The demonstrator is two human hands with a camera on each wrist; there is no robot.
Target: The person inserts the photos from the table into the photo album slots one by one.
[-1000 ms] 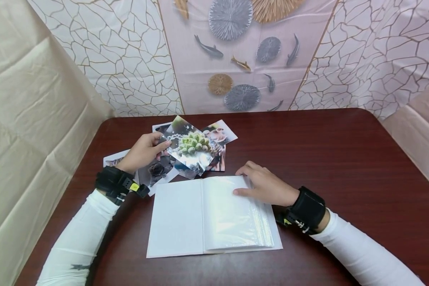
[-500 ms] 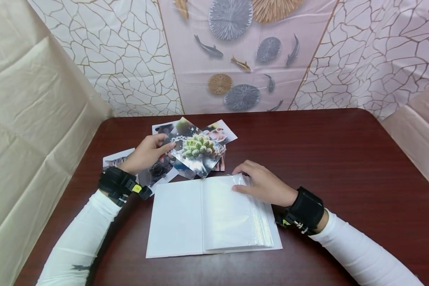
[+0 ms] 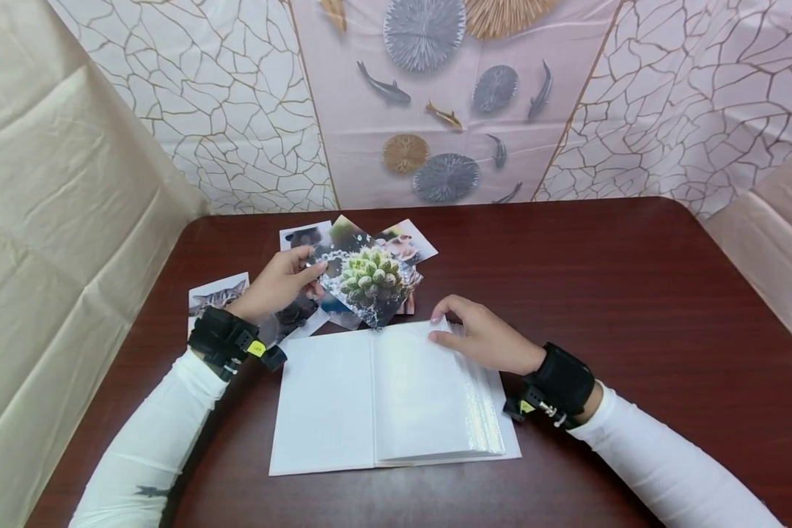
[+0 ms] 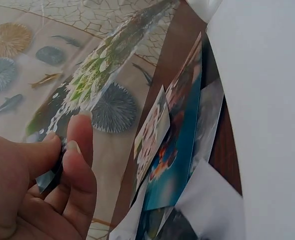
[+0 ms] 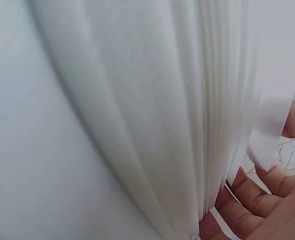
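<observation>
My left hand (image 3: 279, 284) pinches a glossy photo of a spiky green plant (image 3: 369, 282) by its left corner. In the left wrist view the photo (image 4: 95, 72) tilts up from thumb and fingers, seen nearly edge-on. A white photo album (image 3: 323, 403) lies open on the table, its stack of clear-sleeve pages (image 3: 425, 403) on the right side. At the top of these pages, my right hand (image 3: 485, 337) pinches the uppermost sleeve, lifting its edge slightly. The right wrist view shows that sleeve (image 5: 272, 100) between thumb and fingers, apart from the other leaves.
Several loose photos lie overlapping behind the album, among them a pink one (image 3: 411, 242) and one with a dark animal (image 3: 303, 236). A cat photo (image 3: 219, 295) is partly under the left forearm. The dark red table (image 3: 607, 293) extends right, with patterned cloth (image 3: 435, 110) behind.
My left hand has carried the plant photo a little to the right and towards the album. The top edge of the sleeve in my right hand has lifted slightly.
</observation>
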